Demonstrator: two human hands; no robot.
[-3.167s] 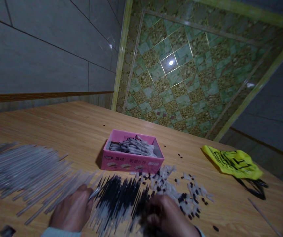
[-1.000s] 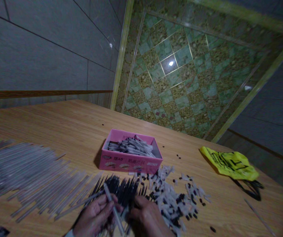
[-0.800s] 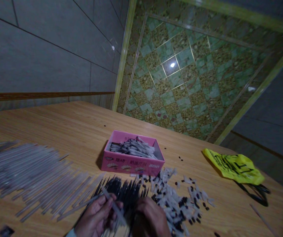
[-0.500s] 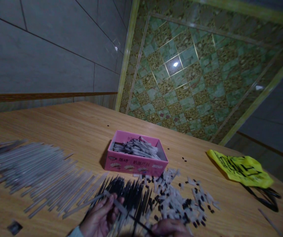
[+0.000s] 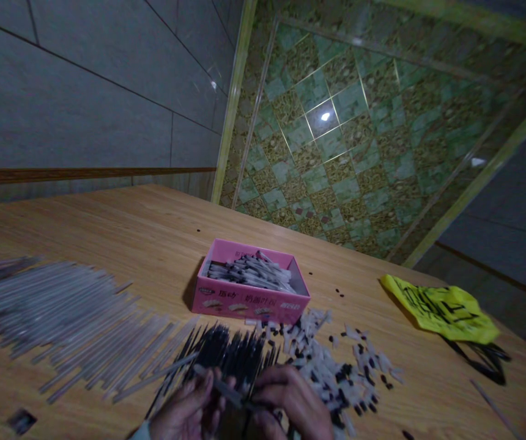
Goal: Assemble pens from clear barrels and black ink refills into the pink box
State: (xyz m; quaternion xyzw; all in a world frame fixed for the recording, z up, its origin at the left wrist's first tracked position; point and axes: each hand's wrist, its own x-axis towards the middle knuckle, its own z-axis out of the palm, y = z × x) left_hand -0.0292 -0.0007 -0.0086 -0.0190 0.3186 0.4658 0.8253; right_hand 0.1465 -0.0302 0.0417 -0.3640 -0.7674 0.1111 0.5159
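Observation:
My left hand (image 5: 192,403) is closed around a translucent grey tube (image 5: 224,389) at the bottom centre. Beside it on the right, my right hand (image 5: 293,400) has its fingers bent at the tube's lower right end, where a dark part shows. Under and behind both hands lies a pile of thin black rods (image 5: 233,351). Many clear tubes (image 5: 61,305) are spread side by side to the left. Small translucent caps and black plugs (image 5: 331,373) lie scattered to the right. The pink box (image 5: 249,302) behind the hands holds many assembled grey-white pieces (image 5: 258,273).
A yellow bag (image 5: 446,308) with black writing and a black strap lies at the right of the wooden table (image 5: 153,226). A small dark square piece (image 5: 22,421) is at the lower left. Tiled walls stand behind the table.
My right hand has moved left and up to the tube in my left hand. The long dark rod seen between the hands is now mostly hidden. The view has shifted slightly.

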